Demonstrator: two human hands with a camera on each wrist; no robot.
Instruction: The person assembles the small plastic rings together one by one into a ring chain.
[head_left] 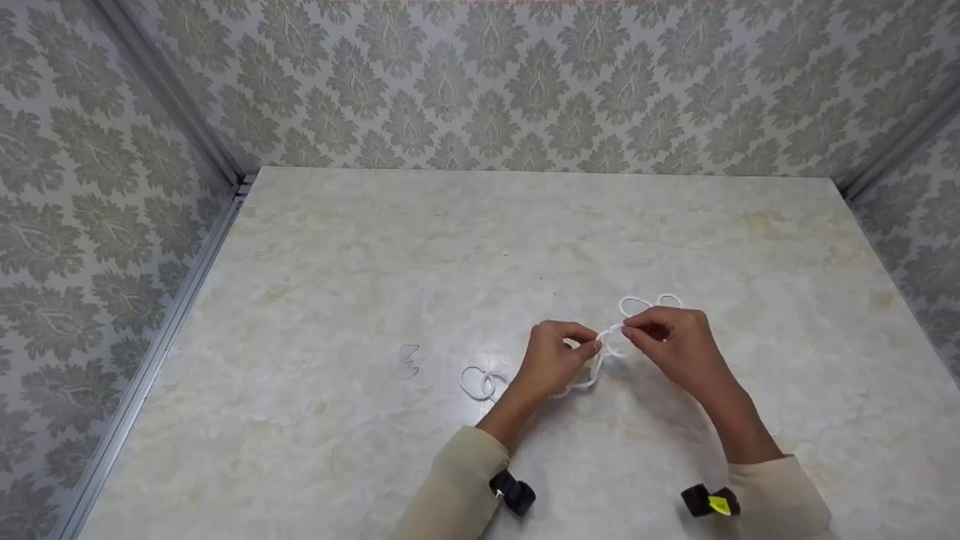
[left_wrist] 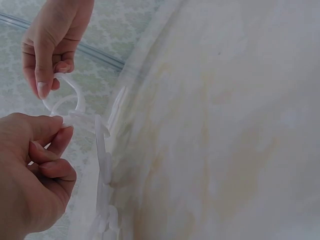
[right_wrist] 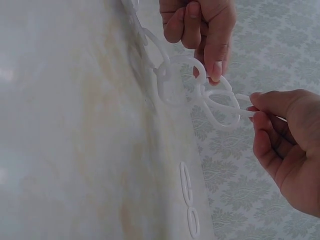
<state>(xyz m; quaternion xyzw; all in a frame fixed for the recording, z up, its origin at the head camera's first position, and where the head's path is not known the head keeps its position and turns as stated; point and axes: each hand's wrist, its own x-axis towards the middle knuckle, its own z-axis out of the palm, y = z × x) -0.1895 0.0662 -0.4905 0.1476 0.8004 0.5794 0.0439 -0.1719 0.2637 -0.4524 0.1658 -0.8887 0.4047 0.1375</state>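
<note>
My left hand pinches a white plastic link in a chain of links, between thumb and forefinger. The chain hangs from there to the table and runs left behind the hand, its end links lying past my wrist. Close to its right, my right hand pinches another white ring by its edge. In the right wrist view this ring passes through or overlaps the neighbouring link; I cannot tell which. Whether its gap is closed is hidden by the fingertips.
Two more white rings lie end to end on the table beyond my right hand. A small clear plastic piece lies left of the chain. The pale marbled table meets patterned walls at the back and sides. Black wrist devices sit at both cuffs.
</note>
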